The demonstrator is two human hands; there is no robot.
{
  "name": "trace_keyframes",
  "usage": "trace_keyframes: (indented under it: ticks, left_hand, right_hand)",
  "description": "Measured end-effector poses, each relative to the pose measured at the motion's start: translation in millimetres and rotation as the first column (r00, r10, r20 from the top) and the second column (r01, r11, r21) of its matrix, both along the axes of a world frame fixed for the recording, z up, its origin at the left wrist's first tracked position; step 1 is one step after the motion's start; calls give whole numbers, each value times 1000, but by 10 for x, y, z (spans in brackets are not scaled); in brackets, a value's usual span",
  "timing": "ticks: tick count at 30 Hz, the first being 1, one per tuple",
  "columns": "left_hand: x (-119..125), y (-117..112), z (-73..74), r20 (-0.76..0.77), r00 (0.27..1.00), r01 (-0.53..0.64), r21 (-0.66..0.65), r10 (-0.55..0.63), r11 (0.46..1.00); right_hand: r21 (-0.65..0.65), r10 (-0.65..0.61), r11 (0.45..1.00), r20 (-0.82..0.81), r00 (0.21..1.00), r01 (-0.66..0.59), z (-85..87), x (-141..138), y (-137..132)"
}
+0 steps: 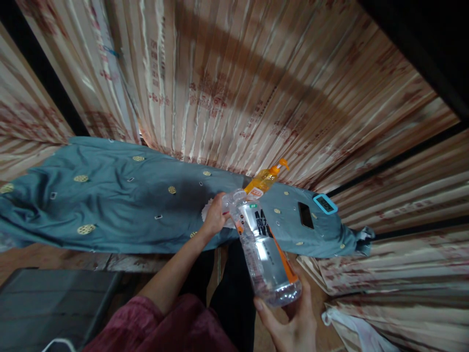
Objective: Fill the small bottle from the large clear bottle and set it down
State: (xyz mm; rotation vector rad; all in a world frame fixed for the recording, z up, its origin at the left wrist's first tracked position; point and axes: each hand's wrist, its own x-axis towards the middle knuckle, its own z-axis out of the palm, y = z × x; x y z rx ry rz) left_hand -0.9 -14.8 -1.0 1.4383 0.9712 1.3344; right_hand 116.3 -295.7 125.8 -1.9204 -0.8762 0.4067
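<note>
So the bottle (269, 254) is up in the air over the near edge of the counter, tilted, neck pointing up and left. It's clear, shiny plastic, chunky and rounded at the base, with a smooth silver label, bold black lettering and an orange strip. The right hand (293, 325) has its fingers spread around the base, gripping it. The left hand (215, 215) is up by the neck, fingers curled around a clear piece (227, 201) of plastic; can't tell if that's separate from the bottle. There's some crumpled white stuff (207, 211) at that hand too, texture too blurry to call.

The counter is under a soft, wrinkly teal cloth (117, 195) with yellow ovals printed on it. Just behind the bottle there's a see-through pump bottle (264, 182), amber with an orange nozzle. Farther right, a flat, dark, glossy phone (306, 215) lies near a rounded blue-rimmed clock (325, 204). Pleated beige curtain (234, 88) behind, red floral print.
</note>
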Motion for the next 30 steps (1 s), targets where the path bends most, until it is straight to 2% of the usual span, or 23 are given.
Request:
trace_keyframes:
  ticks: [7,18,30]
  left_hand:
    - [0,-10,32,-30,1000,6,-26,-6,1000]
    - [1,12,-12,-81,997,-3,30,5,1000]
    - [7,-11,57,-99,995,-8,-8,8,1000]
  right_hand:
    - [-10,1,1000,-6,1000,-1,-13,13,-12]
    - [9,3,1000,-3,1000,-3,-1,-2,0]
    - [2,11,1000,-1,1000,-11,-29,9,-8]
